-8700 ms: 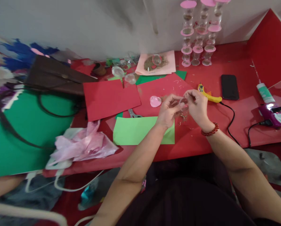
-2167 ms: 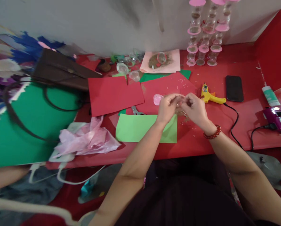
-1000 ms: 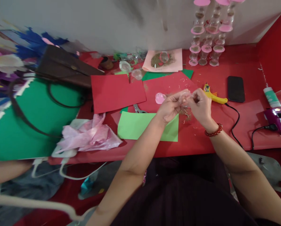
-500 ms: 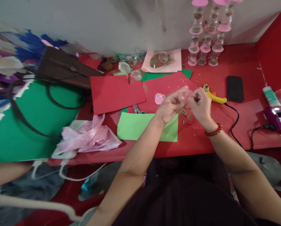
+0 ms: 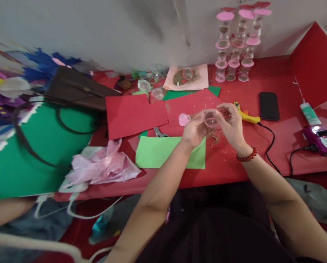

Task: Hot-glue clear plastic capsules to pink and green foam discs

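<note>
Between both hands, above the red table, is a small clear plastic cup (image 5: 211,119) with a pinkish rim. My left hand (image 5: 194,130) grips it from the left side. My right hand (image 5: 231,126) holds its right side with the thumb on it and the fingers curled behind. A pink paper disc (image 5: 184,119) lies just left of the cup. Under my left forearm is a light green paper sheet (image 5: 160,151). To the right of my right hand rests a yellow hot glue gun (image 5: 249,117).
Stacked clear cups with pink discs (image 5: 234,44) stand at the back right. A black phone (image 5: 269,106), a purple box with a plugged cord (image 5: 320,138), scissors (image 5: 160,133), red paper (image 5: 136,115) and a pink plastic bag (image 5: 104,164) lie around. Another person's arm (image 5: 10,210) shows at lower left.
The cup has turned so its round opening shows more. My right hand's fingers have shifted from a pinch at its edge to holding its side. The camera view has tilted slightly up.
</note>
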The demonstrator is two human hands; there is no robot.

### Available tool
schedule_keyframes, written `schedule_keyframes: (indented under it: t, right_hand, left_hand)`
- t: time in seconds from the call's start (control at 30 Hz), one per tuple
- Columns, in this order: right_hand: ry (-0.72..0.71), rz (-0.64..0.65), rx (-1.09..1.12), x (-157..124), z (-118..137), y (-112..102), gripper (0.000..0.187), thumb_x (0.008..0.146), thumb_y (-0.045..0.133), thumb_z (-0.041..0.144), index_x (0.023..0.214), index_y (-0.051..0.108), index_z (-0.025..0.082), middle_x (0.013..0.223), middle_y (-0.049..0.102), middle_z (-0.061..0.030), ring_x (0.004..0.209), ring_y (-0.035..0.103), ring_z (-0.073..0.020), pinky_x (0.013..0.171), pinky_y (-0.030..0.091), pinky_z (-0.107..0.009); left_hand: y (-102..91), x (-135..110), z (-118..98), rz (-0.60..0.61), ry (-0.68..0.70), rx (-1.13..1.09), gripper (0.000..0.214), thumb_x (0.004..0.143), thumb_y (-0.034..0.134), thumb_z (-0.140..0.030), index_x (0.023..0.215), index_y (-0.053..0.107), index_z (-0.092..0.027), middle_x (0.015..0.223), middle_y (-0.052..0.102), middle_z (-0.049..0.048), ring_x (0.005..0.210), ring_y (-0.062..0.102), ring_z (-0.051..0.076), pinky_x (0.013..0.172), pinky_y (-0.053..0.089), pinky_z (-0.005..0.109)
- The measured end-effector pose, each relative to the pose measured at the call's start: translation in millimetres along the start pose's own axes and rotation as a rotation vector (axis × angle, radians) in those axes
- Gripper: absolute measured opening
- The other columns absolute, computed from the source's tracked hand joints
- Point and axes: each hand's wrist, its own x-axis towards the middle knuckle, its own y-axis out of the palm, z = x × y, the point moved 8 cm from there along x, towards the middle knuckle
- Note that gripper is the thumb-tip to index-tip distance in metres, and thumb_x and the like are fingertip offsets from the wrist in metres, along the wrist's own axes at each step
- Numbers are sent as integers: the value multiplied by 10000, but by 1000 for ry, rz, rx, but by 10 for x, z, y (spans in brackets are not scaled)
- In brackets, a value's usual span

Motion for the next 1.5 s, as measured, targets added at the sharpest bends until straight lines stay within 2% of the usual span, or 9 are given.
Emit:
schedule_keyframes:
  t: [0.1,0.33,0.5,0.73,0.83,0.93,1.07,1.23,1.5]
  right_hand:
    - [16,72,-17,-13,-19,74,158,910,780,381,943,710,243,949,686,-30,935,641,-182,846,533,-346]
    - [230,22,112,-53,-224,57,204,926,729,377,802,696,218,761,660,-5,759,624,-160,739,524,-331]
    - [227,-55,170,-46,-300,21,26,911,658,255,916,669,231,808,671,6,741,650,-150,737,542,-327]
    - [242,-100,163,-4,-336,-22,154,1016,574,362,938,635,244,748,607,34,670,591,-113,671,497,-271]
    - [197,-77,127,0,-248,-17,274,1036,562,459,892,642,240,779,620,18,713,601,-121,696,508,-279]
    - [125,-22,39,-13,-145,12,141,952,701,363,895,715,234,847,660,-5,803,624,-148,737,525,-302]
    - [72,-40,-120,-34,-64,-22,145,889,676,150,925,782,243,862,666,-10,772,612,-148,747,534,-322]
    - [-23,50,-228,-95,27,100,163,891,629,144,890,762,237,850,647,-14,713,576,-142,690,506,-306]
    - [-121,243,-330,-142,30,241,196,891,583,104,776,694,219,799,603,-24,736,561,-165,710,464,-318]
  left_hand:
    - [82,-31,56,-1,28,7,152,940,702,-383,1019,684,-254,1059,746,31,893,703,177,768,591,319]
    - [166,-66,160,-31,37,-11,220,938,751,-390,997,581,-265,932,658,-2,908,701,172,754,572,304]
    - [168,-62,178,-34,40,-60,315,886,815,-339,1045,550,-275,1025,722,8,1059,741,204,738,568,275]
    - [122,-65,131,-76,-27,-51,175,951,703,-361,1028,608,-236,1064,770,47,1120,746,228,921,613,354]
    - [98,-52,36,-97,51,-29,221,968,659,-447,1001,646,-230,1095,769,67,1146,735,241,954,611,373]
    - [75,-38,-27,-104,137,15,212,950,670,-465,1007,644,-262,1117,760,50,1171,712,239,956,596,380]
    - [-15,-21,-29,-157,171,180,268,910,716,-515,983,645,-267,967,720,27,960,706,205,840,558,347]
    - [-142,-83,-284,-328,360,654,368,902,750,-504,715,605,-223,678,582,-14,669,539,140,676,434,298]
    - [-62,-77,-442,-242,393,1064,272,876,652,-243,612,593,-212,608,616,-1,628,537,156,656,390,308]
